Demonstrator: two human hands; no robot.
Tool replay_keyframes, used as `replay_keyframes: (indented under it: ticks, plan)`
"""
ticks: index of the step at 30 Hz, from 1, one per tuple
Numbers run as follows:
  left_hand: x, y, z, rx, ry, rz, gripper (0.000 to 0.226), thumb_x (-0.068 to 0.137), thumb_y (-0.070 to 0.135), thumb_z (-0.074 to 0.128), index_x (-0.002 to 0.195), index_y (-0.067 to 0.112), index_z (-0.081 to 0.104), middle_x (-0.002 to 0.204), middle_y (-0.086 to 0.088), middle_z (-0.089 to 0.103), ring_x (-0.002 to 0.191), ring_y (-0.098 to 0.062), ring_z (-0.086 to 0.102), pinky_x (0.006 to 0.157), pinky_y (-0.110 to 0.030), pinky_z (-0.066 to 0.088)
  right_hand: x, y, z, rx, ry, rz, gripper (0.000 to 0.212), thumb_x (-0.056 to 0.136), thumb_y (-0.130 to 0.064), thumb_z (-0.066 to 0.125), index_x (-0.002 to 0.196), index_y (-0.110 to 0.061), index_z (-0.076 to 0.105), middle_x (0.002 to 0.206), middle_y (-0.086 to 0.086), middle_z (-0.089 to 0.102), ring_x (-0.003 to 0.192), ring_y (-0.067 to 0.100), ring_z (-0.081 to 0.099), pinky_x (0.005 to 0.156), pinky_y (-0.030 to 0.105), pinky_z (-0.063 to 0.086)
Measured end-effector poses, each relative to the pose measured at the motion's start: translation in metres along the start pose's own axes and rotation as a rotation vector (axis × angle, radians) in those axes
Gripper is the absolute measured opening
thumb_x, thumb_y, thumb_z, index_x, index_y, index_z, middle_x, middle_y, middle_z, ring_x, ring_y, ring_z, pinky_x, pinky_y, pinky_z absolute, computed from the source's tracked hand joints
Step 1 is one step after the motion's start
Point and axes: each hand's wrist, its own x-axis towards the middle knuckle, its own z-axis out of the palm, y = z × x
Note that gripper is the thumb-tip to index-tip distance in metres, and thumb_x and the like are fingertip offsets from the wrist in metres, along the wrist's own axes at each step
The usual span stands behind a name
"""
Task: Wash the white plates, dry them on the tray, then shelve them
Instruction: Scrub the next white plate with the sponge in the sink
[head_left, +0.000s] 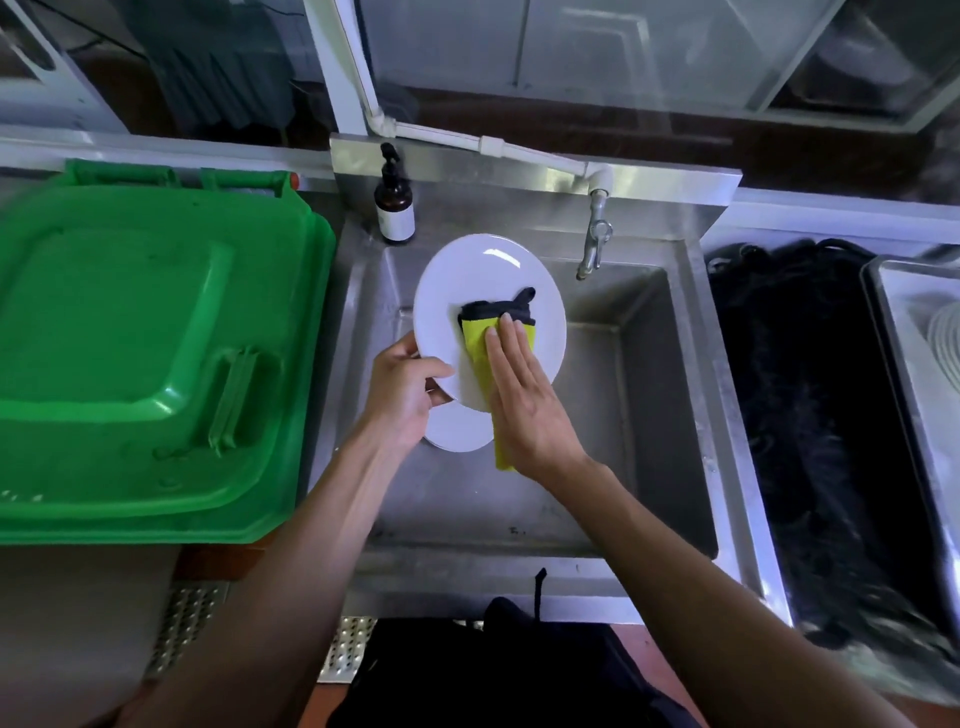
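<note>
Frame centre: left hand (402, 395) pinches round white ceramic plate (470, 291) rim; right hand (524, 395), fingers flat, presses yellow-black cloth (496, 322). Likely slippery, fragile; keep rim grip.

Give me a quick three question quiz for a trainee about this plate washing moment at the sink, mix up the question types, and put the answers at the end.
1. True or false: the left hand grips the rim of the white plate.
2. Multiple choice: the right hand presses what against the plate? A) a steel scourer B) a yellow and black cloth C) a brush
3. Short answer: what stands on the sink rim behind the plate, left of the tap?

Key: 1 true; 2 B; 3 a brown pump bottle.
</note>
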Motion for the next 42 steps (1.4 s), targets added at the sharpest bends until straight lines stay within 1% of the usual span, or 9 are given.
replay_keyframes:
  ticks: [2, 6, 11, 15, 20, 25, 31, 39, 42]
  plan:
    - [0.001, -0.003, 0.007, -0.002, -0.012, -0.008, 0.043, 0.076, -0.019, 0.052, 0.088, 0.014, 0.077, 0.086, -0.013, 0.073, 0.079, -0.033, 0.067, 0.061, -0.037, 0.058, -0.003, 0.0, -0.007, 0.019, -0.037, -0.062, 0.068, 0.095, 0.006, 0.041, 0.158, 0.003, 0.016, 0.167, 0.021, 0.005, 0.156, 0.034, 0.001, 0.126, 0.048, 0.013]
    - [0.001, -0.003, 0.02, 0.019, -0.049, -0.015, 0.04, 0.064, -0.009, 0.058, 0.093, 0.012, 0.076, 0.093, -0.018, 0.069, 0.082, -0.033, 0.066, 0.066, -0.041, 0.059, -0.001, 0.006, -0.018, 0.07, -0.064, -0.087, 0.075, 0.091, 0.011, 0.045, 0.159, 0.001, 0.015, 0.168, 0.019, 0.004, 0.156, 0.033, -0.001, 0.124, 0.053, 0.018]
    - [-0.003, -0.004, 0.035, 0.051, -0.094, -0.01, 0.046, 0.076, -0.019, 0.049, 0.101, 0.011, 0.074, 0.094, -0.016, 0.068, 0.086, -0.033, 0.064, 0.065, -0.04, 0.058, 0.005, 0.017, -0.036, 0.11, -0.107, -0.154, 0.08, 0.088, 0.013, 0.048, 0.159, 0.001, 0.013, 0.168, 0.018, 0.003, 0.156, 0.031, -0.002, 0.124, 0.053, 0.018]
    - [-0.007, -0.001, 0.041, 0.051, -0.128, -0.03, 0.044, 0.065, -0.007, 0.055, 0.099, 0.012, 0.075, 0.098, -0.018, 0.066, 0.085, -0.033, 0.064, 0.068, -0.042, 0.059, 0.009, 0.026, -0.047, 0.117, -0.156, -0.264, 0.075, 0.091, 0.005, 0.046, 0.158, 0.003, 0.014, 0.168, 0.021, 0.006, 0.156, 0.035, 0.001, 0.122, 0.058, 0.02]
    - [-0.016, 0.004, 0.05, 0.135, -0.123, -0.026, 0.029, 0.073, -0.016, 0.053, 0.09, 0.005, 0.065, 0.08, -0.014, 0.064, 0.071, -0.027, 0.067, 0.056, -0.035, 0.057, 0.023, 0.038, -0.061, 0.064, -0.172, -0.36, 0.074, 0.093, 0.0, 0.048, 0.159, 0.002, 0.014, 0.168, 0.019, 0.006, 0.156, 0.032, 0.001, 0.123, 0.055, 0.018]
    - [-0.025, 0.005, 0.061, 0.191, -0.093, -0.03, 0.034, 0.083, -0.022, 0.045, 0.085, 0.006, 0.065, 0.07, -0.007, 0.068, 0.062, -0.021, 0.067, 0.05, -0.028, 0.054, 0.041, 0.038, -0.074, 0.027, -0.103, -0.415, 0.062, 0.104, -0.011, 0.041, 0.159, 0.0, 0.014, 0.168, 0.017, 0.004, 0.157, 0.03, 0.0, 0.126, 0.05, 0.013]
    - [-0.037, -0.007, 0.075, 0.174, 0.007, 0.002, 0.028, 0.059, -0.005, 0.061, 0.084, 0.004, 0.069, 0.082, -0.012, 0.069, 0.072, -0.026, 0.067, 0.054, -0.032, 0.054, 0.054, 0.056, -0.078, 0.02, -0.011, -0.281, 0.065, 0.1, -0.007, 0.037, 0.159, 0.0, 0.011, 0.168, 0.019, 0.003, 0.156, 0.032, -0.002, 0.125, 0.051, 0.013]
    - [-0.037, -0.019, 0.083, 0.17, 0.11, 0.066, 0.031, 0.055, -0.005, 0.062, 0.086, -0.004, 0.065, 0.093, -0.019, 0.067, 0.083, -0.036, 0.064, 0.074, -0.049, 0.053, 0.037, 0.093, -0.074, -0.046, 0.071, 0.042, 0.064, 0.104, -0.002, 0.034, 0.161, -0.006, 0.005, 0.169, 0.017, -0.003, 0.156, 0.031, -0.005, 0.126, 0.048, 0.009]
    - [-0.037, -0.024, 0.089, 0.148, 0.145, 0.073, 0.027, 0.055, -0.006, 0.061, 0.082, 0.001, 0.065, 0.092, -0.018, 0.067, 0.082, -0.036, 0.063, 0.074, -0.048, 0.055, 0.02, 0.098, -0.071, -0.005, 0.069, 0.112, 0.063, 0.103, -0.002, 0.032, 0.161, -0.005, 0.005, 0.169, 0.017, -0.003, 0.156, 0.03, -0.006, 0.126, 0.048, 0.008]
